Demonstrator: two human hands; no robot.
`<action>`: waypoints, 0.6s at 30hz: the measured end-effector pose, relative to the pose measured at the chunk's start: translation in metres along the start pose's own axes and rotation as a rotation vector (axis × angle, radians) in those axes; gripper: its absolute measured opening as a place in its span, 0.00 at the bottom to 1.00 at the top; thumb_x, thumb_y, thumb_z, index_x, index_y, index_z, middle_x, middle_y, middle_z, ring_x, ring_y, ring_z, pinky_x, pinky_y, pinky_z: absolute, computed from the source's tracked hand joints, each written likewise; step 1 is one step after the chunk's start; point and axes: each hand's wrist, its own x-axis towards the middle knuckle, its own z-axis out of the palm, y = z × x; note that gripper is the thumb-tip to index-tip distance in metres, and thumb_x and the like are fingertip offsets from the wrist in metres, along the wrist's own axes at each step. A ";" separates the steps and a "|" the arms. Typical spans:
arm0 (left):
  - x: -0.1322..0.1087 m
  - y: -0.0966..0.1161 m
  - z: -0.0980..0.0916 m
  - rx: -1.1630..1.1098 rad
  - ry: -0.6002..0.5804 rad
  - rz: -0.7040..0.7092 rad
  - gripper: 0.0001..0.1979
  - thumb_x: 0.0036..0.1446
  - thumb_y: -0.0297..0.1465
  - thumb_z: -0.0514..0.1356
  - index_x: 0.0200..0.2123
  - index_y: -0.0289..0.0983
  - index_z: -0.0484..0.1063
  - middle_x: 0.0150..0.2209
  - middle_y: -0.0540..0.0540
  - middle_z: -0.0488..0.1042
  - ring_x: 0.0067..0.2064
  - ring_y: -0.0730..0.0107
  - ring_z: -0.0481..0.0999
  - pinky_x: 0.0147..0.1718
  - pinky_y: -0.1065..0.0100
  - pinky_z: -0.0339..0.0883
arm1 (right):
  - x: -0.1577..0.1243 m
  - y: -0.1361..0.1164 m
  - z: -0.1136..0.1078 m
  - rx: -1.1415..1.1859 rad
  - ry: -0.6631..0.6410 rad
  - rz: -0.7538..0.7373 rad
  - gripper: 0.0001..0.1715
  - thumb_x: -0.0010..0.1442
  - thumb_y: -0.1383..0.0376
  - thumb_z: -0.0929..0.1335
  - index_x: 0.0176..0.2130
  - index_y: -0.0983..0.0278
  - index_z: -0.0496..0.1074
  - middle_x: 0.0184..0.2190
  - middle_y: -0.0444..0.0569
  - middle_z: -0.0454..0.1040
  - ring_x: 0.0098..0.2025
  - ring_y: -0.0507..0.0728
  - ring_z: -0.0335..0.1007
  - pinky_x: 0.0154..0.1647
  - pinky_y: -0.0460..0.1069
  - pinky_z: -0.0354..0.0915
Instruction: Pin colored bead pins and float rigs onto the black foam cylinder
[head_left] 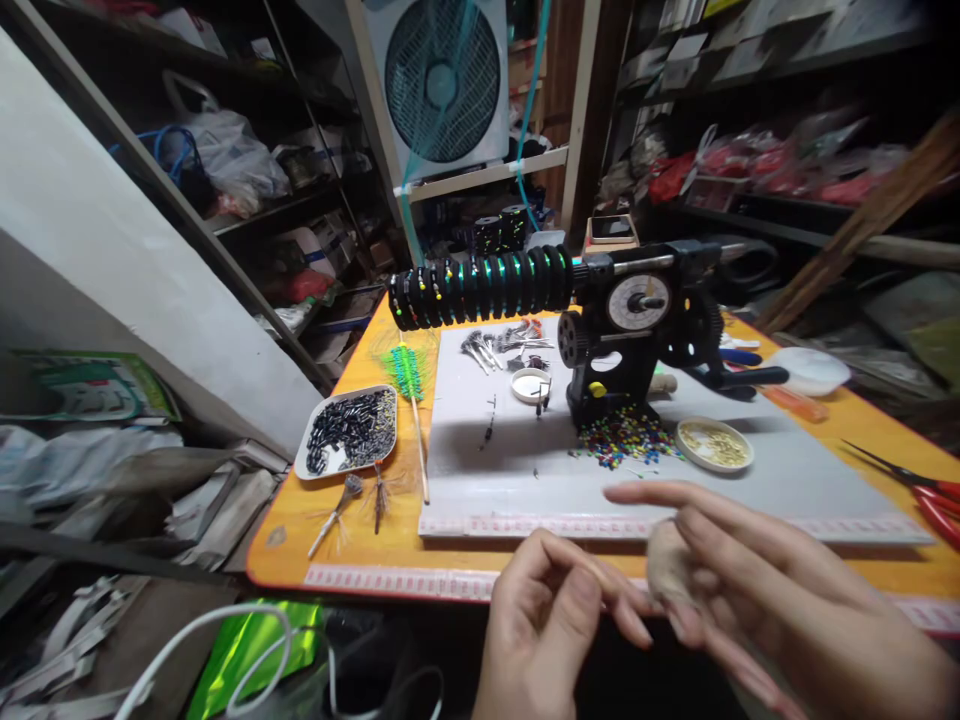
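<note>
Your left hand [544,610] pinches shut on something too fine to make out | right hand [750,575] cups a pale pad [666,565] at the table's [337,560] near edge | pad looks soft, light; hold by its rim.

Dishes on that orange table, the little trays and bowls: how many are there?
4. A tray of dark pieces at left, a small white cup mid-mat, a round dish of gold bits, a white bowl far right. Others may hide behind the black machine.

We count two bare hands [547,620] [750,590], one black winding machine [637,330] at 12 o'clock, three round white dishes [713,445] [530,385] [810,370], one white bead tray [349,432] at 10.
</note>
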 end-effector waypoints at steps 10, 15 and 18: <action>0.000 -0.047 -0.007 -0.605 -0.186 0.040 0.17 0.70 0.35 0.48 0.36 0.33 0.72 0.23 0.41 0.81 0.13 0.79 0.69 0.13 0.79 0.65 | 0.045 -0.012 0.041 0.509 -0.357 0.187 0.27 0.62 0.50 0.70 0.24 0.65 0.62 0.16 0.44 0.73 0.08 0.45 0.56 0.06 0.36 0.50; -0.006 -0.051 -0.010 -0.630 -0.211 0.016 0.13 0.68 0.32 0.52 0.38 0.32 0.74 0.24 0.43 0.81 0.14 0.81 0.70 0.14 0.81 0.64 | 0.044 -0.009 0.042 0.524 -0.270 0.156 0.27 0.63 0.52 0.71 0.23 0.65 0.62 0.13 0.43 0.70 0.07 0.43 0.53 0.07 0.34 0.47; -0.012 -0.049 -0.011 -0.601 -0.150 -0.069 0.13 0.66 0.37 0.57 0.35 0.33 0.73 0.22 0.45 0.80 0.13 0.80 0.69 0.12 0.84 0.55 | 0.045 -0.009 0.040 0.513 -0.266 0.157 0.27 0.65 0.51 0.69 0.23 0.65 0.63 0.13 0.43 0.69 0.08 0.43 0.54 0.08 0.35 0.49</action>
